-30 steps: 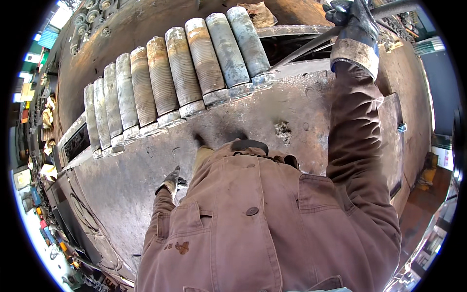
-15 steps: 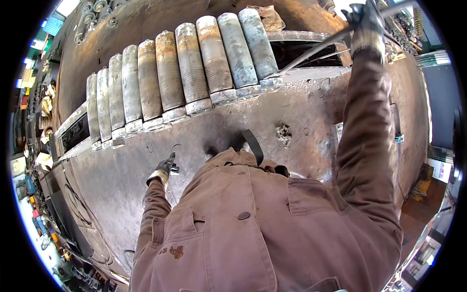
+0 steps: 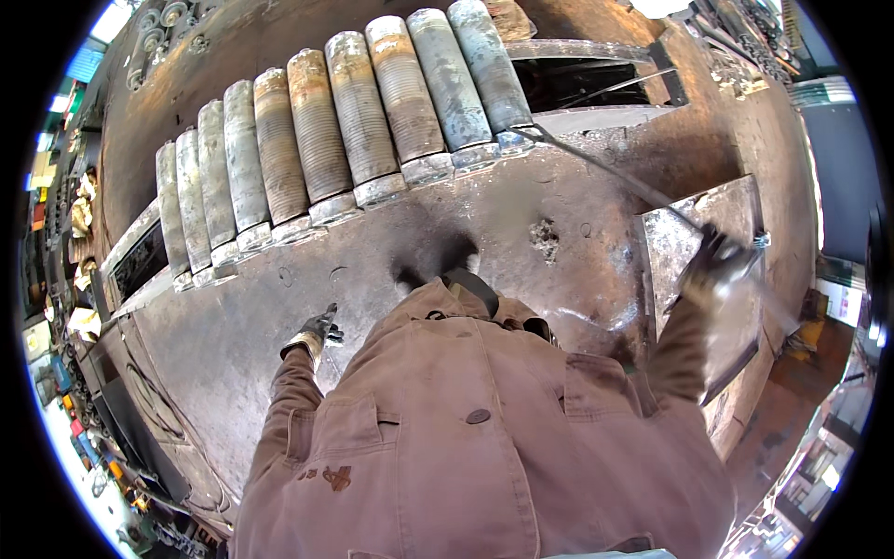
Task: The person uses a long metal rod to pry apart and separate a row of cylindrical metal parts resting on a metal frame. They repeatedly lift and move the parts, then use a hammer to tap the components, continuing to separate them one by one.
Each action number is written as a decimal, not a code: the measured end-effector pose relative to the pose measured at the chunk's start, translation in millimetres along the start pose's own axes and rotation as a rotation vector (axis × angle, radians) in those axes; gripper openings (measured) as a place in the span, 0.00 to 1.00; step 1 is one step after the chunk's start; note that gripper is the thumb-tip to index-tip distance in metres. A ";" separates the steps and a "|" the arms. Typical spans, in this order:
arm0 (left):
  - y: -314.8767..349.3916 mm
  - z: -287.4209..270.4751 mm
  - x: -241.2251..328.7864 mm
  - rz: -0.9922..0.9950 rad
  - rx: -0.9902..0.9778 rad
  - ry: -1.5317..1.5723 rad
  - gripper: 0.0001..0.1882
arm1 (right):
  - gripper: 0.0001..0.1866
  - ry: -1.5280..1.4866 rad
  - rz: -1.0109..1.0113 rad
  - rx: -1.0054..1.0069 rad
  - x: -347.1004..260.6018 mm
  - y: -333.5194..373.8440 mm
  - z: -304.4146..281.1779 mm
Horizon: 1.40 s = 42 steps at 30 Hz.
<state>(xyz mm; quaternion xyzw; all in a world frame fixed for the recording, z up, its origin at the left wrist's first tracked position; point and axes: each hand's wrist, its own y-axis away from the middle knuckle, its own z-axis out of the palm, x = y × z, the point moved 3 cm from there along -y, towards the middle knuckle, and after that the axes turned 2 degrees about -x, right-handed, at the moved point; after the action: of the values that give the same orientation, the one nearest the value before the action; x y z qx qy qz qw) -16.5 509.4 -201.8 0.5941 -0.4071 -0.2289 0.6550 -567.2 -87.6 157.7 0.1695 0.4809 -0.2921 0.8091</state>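
My right hand (image 3: 713,265), in a dark glove with a pale cuff and smeared by motion, is closed around a long thin metal rod (image 3: 638,186). The rod's far tip meets the head end of the rightmost big bolt (image 3: 488,67), though I cannot tell whether it hooks on. That bolt lies at the right end of a slanting row of several thick, worn bolts (image 3: 321,130), some threaded and rusty, their heads toward me. My gloved left hand (image 3: 318,333) hangs low on the left with its fingers apart, holding nothing.
The bolts rest across a metal frame (image 3: 596,119) with dark slots at both ends. Beneath me spreads a stained steel floor (image 3: 521,219), and a raised plate (image 3: 694,224) lies by my right hand. Shafts and small parts (image 3: 172,19) sit at the far left.
My right hand has come down and nearer from the upper right, swinging the rod's near end with it. The rod's tip remains at the rightmost bolt. My left hand has barely moved.
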 end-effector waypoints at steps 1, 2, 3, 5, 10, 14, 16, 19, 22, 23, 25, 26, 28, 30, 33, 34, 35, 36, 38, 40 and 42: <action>-9.5 2.9 5.3 -0.060 0.008 -0.044 0.39 | 0.22 -0.120 0.004 -0.107 23.8 -37.0 -79.0; -13.4 3.5 7.7 -0.120 0.033 -0.080 0.38 | 0.20 -0.207 0.042 -0.184 30.4 -41.8 -108.8; 3.8 14.9 27.5 -0.068 -0.042 -0.153 0.38 | 0.18 -0.285 0.073 -0.249 31.3 -44.6 -142.6; 10.1 16.2 52.8 -0.046 -0.040 -0.285 0.36 | 0.16 -0.191 0.028 -0.401 26.8 -27.2 -139.2; -48.6 17.4 122.1 0.107 0.044 -0.578 0.36 | 0.13 -0.031 0.100 -0.970 -4.9 -10.4 24.3; -32.0 79.3 175.7 0.360 0.071 -0.502 0.43 | 0.16 -0.166 0.037 -1.396 -23.7 28.0 182.7; -28.9 104.9 171.7 0.388 0.059 -0.361 0.43 | 0.17 -0.146 0.014 -1.404 -19.8 39.2 238.5; -18.3 133.4 145.8 0.363 0.083 -0.177 0.44 | 0.18 -0.036 0.019 -1.271 -8.6 49.6 311.0; -7.9 148.7 105.2 0.280 0.103 -0.054 0.45 | 0.19 0.022 -0.019 -1.180 -27.1 45.1 350.1; -5.6 152.2 90.5 0.247 0.121 -0.007 0.45 | 0.19 0.015 -0.045 -1.179 -38.7 43.1 363.6; 4.9 151.3 45.7 0.182 0.179 0.111 0.46 | 0.20 -0.009 -0.075 -1.191 -55.2 41.6 388.9; 14.7 152.6 18.1 0.134 0.219 0.176 0.46 | 0.20 -0.011 -0.067 -1.204 -49.8 40.3 399.3; 28.9 165.5 -5.7 0.022 0.217 0.189 0.47 | 0.21 0.034 -0.066 -1.175 -45.3 33.2 403.4; 41.9 177.3 -4.1 -0.136 0.135 0.085 0.49 | 0.21 0.119 -0.003 -1.087 -3.6 22.0 383.8; 34.5 187.2 -45.6 -0.123 0.147 0.238 0.48 | 0.23 0.189 0.128 -0.999 53.0 24.1 368.5; 39.7 201.6 -44.9 -0.126 0.138 0.251 0.47 | 0.23 0.199 0.163 -1.000 56.2 29.5 361.0; 23.7 204.9 -44.4 -0.151 0.096 0.217 0.48 | 0.23 0.194 0.183 -1.007 55.1 34.7 360.8; 24.8 204.0 -45.1 -0.150 0.096 0.208 0.48 | 0.24 0.200 0.181 -1.005 47.8 37.1 358.5; 29.2 200.9 -46.6 -0.084 0.162 0.249 0.49 | 0.25 0.215 0.189 -0.996 43.6 39.3 356.5; 23.4 192.2 -39.7 -0.073 0.126 0.278 0.48 | 0.26 0.212 0.196 -0.999 38.2 36.7 361.5; 34.1 194.8 11.4 0.005 0.152 0.220 0.41 | 0.26 0.157 0.093 -1.007 5.5 25.6 366.3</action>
<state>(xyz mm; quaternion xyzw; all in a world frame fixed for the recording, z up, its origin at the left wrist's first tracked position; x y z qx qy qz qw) -173.1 391.7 -173.2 0.6624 -0.3506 -0.1291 0.6493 -300.1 -272.9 328.6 -0.1988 0.6132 0.0257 0.7641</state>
